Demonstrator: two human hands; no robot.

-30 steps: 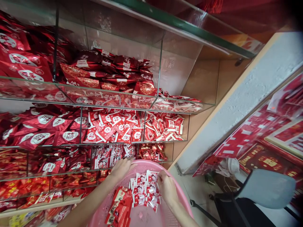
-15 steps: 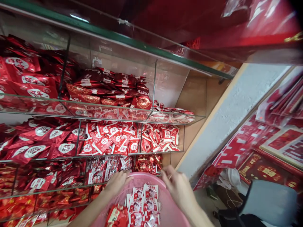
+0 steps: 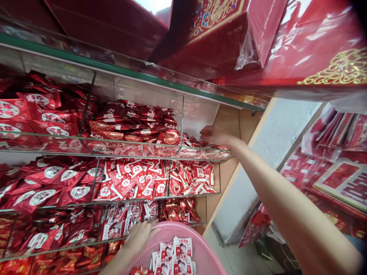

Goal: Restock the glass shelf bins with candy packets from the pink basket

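Note:
My left hand [image 3: 141, 235] grips the rim of a pink plastic basket [image 3: 205, 252] at the bottom of the view, thumb over the edge. Inside the basket lie white-and-red packets [image 3: 182, 248] with printed figures, and some red packets [image 3: 140, 270] are partly cut off by the frame. My right hand [image 3: 216, 134] is inside the right-hand compartment of the upper glass shelf, just above a low pile of red-and-white packets [image 3: 193, 142]. Its fingers reach to the left, slightly blurred, and no packet shows in them.
Glass shelves [image 3: 134, 151] with upright dividers hold heaps of red wrapped packets [image 3: 143, 177]. Large red boxes [image 3: 200, 49] overhang the top. A pale wall post [image 3: 282, 126] borders the shelves, and red paper goods [image 3: 341, 183] hang or stand to the right.
My right hand has left the basket's right side and moved up into the upper shelf compartment. My left hand stays at the rim. The view has tilted upward, showing more red boxes above.

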